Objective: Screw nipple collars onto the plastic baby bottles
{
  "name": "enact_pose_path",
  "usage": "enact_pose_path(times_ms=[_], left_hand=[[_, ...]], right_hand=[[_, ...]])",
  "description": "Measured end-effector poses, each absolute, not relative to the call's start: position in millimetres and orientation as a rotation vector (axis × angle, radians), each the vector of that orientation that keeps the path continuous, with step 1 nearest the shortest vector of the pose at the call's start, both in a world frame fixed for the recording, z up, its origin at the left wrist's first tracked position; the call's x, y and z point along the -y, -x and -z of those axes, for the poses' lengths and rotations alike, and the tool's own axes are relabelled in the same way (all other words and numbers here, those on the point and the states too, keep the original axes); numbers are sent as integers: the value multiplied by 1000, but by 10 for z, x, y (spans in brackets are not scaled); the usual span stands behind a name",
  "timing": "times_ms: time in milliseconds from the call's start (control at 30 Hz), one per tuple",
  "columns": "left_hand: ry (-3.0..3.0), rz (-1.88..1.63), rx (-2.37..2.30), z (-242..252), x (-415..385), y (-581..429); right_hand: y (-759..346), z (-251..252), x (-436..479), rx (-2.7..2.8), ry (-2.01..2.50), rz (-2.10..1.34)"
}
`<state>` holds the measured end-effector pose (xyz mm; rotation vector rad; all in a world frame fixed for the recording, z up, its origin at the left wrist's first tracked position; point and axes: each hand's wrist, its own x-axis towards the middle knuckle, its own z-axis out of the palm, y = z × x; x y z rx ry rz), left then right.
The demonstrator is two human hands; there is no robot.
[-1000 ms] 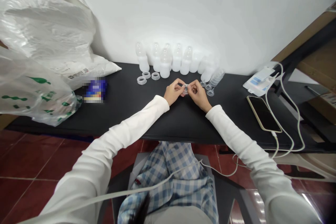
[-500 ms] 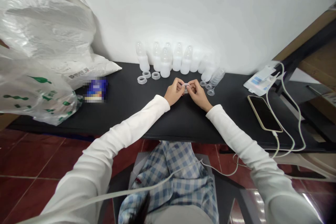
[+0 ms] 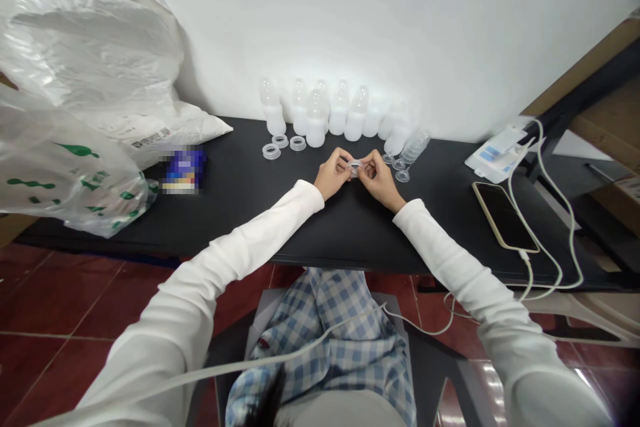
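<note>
My left hand [image 3: 332,175] and my right hand [image 3: 380,179] meet over the black table [image 3: 240,207], both pinched on one small clear plastic ring piece [image 3: 355,167] held between the fingertips. Just behind stand several white translucent baby bottles [image 3: 316,117] in a row against the wall. Loose clear rings [image 3: 283,145] lie to the left of my hands, and small clear teats [image 3: 397,165] lie to the right beside a stack of clear caps [image 3: 415,145].
Big white plastic bags [image 3: 75,107] fill the table's left end, next to a blue packet [image 3: 184,170]. A phone [image 3: 504,215] on a white cable and a white box [image 3: 495,152] lie at the right. Wooden shelving stands at the far right.
The hands have stayed in place, only turning the small clear piece slightly between the fingertips.
</note>
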<state>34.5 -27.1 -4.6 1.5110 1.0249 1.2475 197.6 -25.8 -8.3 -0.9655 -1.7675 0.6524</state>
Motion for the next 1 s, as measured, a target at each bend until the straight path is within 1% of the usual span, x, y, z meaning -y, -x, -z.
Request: enact_pose_path(times_ms=[467,800,867,1000], left_hand=[[-1492,-1260,-1062,11,322,-370],[-1490,-1272,-973,42,301,-341],[-1518,-1320,-975,49,278,-322],[-1537,-1439,-945,38,218,-276]], right_hand=[[-1950,49,294,1760,997,-623],[-1982,36,284,1814,1017,-577],[-1996,53,270,1816,990,-616],[-2000,78,251,1763,909,-804]])
